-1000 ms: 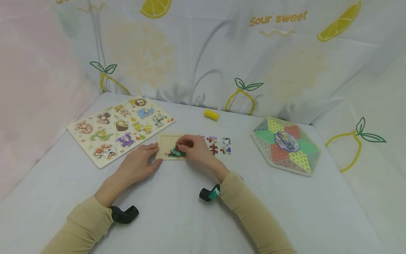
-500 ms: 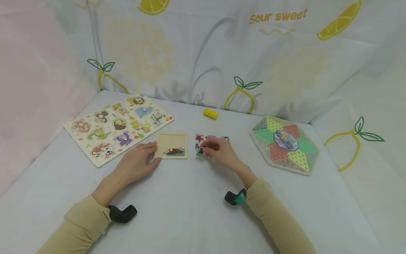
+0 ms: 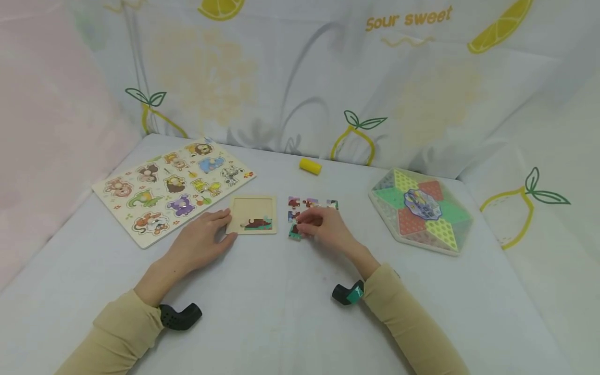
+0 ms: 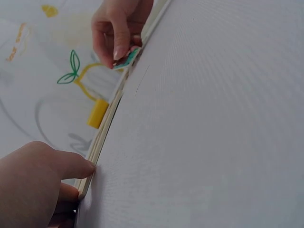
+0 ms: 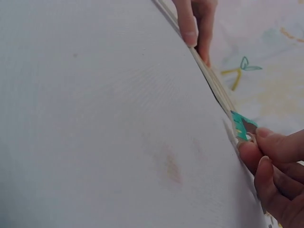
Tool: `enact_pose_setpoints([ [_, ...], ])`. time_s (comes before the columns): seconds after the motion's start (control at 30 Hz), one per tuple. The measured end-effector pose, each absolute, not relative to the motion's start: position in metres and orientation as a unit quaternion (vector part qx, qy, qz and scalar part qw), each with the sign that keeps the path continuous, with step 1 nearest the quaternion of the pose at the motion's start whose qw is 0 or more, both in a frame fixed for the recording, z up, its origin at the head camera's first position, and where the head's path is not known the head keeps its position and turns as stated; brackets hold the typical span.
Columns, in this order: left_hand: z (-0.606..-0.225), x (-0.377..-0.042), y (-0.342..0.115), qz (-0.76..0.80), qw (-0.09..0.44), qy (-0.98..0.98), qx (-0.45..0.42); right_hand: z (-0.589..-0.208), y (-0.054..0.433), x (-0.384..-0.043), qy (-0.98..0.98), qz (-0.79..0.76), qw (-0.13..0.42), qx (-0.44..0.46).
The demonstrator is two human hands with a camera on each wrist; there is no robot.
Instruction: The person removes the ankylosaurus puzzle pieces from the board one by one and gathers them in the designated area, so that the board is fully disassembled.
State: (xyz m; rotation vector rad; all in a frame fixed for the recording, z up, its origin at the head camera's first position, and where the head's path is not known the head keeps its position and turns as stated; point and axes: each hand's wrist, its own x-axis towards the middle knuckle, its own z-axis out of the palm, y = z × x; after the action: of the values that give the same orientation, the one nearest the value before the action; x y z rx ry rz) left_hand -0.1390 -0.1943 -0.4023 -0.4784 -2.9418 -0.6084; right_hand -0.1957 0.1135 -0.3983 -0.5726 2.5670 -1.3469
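A square wooden puzzle tray (image 3: 248,205) lies on the white cloth, with green and brown puzzle pieces (image 3: 259,223) along its lower right inside. My left hand (image 3: 201,237) holds the tray's left edge near the front corner, thumb on the near side. Right of the tray, my right hand (image 3: 328,229) pinches a green and brown jigsaw piece (image 5: 243,125) between thumb and fingers; it looks tilted up in the right wrist view. Under and behind that hand lie several loose jigsaw pieces (image 3: 294,202), partly hidden by the fingers.
At the left lies a large animal knob puzzle board (image 3: 159,182). A yellow cylinder (image 3: 310,166) sits behind the loose pieces. A hexagonal Chinese checkers box (image 3: 422,208) stands to the right. A lemon-printed cloth (image 3: 262,78) hangs along the back.
My right hand has moved from over the tray to the loose pieces on its right, uncovering the tray's inside. My left hand has stayed at the tray's edge.
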Motion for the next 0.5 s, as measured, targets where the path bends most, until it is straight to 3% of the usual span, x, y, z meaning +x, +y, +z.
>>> enact_pose_setpoints([
  [0.5, -0.4022, -0.1391, -0.1942, -0.201, 0.049, -0.966, -0.158, -0.4004, 0.1096, -0.1920, 0.885, -0.406, 0.089, -0.211],
])
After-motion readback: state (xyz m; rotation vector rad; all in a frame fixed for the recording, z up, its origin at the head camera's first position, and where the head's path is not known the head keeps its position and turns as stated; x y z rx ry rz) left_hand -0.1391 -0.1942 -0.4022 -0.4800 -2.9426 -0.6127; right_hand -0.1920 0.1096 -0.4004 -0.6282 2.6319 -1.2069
